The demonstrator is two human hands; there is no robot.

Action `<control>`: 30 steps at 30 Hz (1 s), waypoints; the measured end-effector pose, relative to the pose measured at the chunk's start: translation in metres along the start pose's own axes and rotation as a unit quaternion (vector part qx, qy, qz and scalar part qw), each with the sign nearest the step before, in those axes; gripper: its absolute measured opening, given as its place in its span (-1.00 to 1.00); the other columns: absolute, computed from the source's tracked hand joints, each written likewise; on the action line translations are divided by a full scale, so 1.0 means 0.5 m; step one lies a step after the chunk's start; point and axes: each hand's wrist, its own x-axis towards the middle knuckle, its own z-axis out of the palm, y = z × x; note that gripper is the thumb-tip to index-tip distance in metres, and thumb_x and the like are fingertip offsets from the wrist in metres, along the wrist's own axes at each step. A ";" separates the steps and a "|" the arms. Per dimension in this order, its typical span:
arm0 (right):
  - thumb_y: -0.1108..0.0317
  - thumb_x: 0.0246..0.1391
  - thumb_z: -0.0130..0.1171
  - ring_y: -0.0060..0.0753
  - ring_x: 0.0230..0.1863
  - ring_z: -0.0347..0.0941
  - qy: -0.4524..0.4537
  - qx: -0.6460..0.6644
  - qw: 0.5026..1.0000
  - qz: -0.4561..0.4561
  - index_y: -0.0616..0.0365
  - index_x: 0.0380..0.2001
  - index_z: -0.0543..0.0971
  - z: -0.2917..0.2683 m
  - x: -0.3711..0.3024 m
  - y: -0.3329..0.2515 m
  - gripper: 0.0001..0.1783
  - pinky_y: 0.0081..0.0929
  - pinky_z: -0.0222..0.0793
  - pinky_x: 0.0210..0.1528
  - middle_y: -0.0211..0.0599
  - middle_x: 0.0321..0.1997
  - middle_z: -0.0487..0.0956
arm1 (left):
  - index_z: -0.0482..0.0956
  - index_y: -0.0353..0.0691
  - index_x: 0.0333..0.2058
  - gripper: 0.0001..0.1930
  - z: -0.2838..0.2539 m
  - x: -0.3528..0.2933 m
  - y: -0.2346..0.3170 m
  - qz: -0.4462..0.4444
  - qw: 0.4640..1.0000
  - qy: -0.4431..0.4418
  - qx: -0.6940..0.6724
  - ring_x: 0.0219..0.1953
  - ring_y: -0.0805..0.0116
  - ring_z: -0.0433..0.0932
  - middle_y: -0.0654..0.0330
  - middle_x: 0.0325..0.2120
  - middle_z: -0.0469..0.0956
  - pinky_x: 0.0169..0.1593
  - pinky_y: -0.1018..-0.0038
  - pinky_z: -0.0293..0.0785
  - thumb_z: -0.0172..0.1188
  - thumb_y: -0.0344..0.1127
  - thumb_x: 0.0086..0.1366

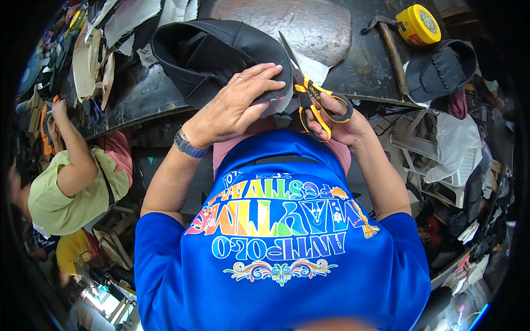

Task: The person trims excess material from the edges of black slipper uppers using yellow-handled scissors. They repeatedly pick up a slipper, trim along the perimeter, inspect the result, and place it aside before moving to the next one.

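A black leather shoe upper (218, 41) rests at the near edge of the dark workbench, its wide opening facing up. My left hand (234, 105) grips its right end, fingers over the top and thumb along the lower edge, where a pale lining shows. In my right hand (346, 126) are scissors (305, 91) with black and yellow handles, my fingers through the loops. The blades point up and away, slightly parted, just right of the upper. A white scrap (311, 69) lies behind them.
The bench (364, 71) carries a worn slab (298, 25), a hammer (393, 60), a yellow tub (419, 25), another black upper (440, 71), and cut scraps (88, 63) at left. A white plastic stool (447, 165) stands right. At left sits a person in light green (72, 185).
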 end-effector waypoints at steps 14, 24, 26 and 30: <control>0.08 0.11 0.29 -0.71 -0.73 0.32 0.072 -0.051 0.995 -0.057 0.23 -0.31 0.49 0.016 -0.039 -0.010 -0.60 -0.79 0.21 -0.72 -0.36 -0.62 0.45 | 0.61 -0.33 -0.27 -0.84 -0.050 -0.016 0.017 -0.025 0.986 0.137 -0.094 -0.09 0.19 0.57 0.01 -0.14 0.59 0.04 0.34 0.44 0.21 -0.46 0.13; 0.26 -0.02 0.33 -0.40 -0.54 0.45 0.502 -0.575 0.621 -0.177 0.24 -0.44 0.53 -0.040 -0.107 -0.128 -0.74 -0.43 0.30 -0.46 -0.30 -0.59 0.54 | 0.64 -0.33 -0.29 -0.56 -0.088 0.015 -0.002 -0.260 0.898 0.324 0.149 -0.29 0.01 0.62 -0.01 -0.35 0.64 -0.18 0.27 0.51 0.40 -0.01 0.09; 0.20 -0.01 0.29 0.05 -0.30 0.57 0.532 -0.648 0.530 -0.128 0.22 -0.31 0.56 -0.049 -0.111 -0.141 -0.69 -0.17 0.41 -0.23 -0.05 -0.40 0.63 | 0.62 -0.40 -0.20 -0.46 -0.091 0.020 0.002 -0.289 0.902 0.267 0.176 -0.31 0.03 0.65 -0.08 -0.33 0.65 -0.20 0.30 0.54 0.37 0.05 0.11; 0.25 0.00 0.31 0.03 -0.13 0.55 0.495 -0.651 0.543 -0.192 0.23 -0.14 0.54 -0.053 -0.098 -0.145 -0.61 -0.22 0.40 -0.08 0.00 -0.15 0.60 | 0.61 -0.42 -0.12 -0.50 -0.098 0.009 0.015 -0.211 0.933 0.293 -0.004 -0.32 0.32 0.66 0.01 -0.33 0.67 -0.19 0.45 0.55 0.45 -0.14 0.07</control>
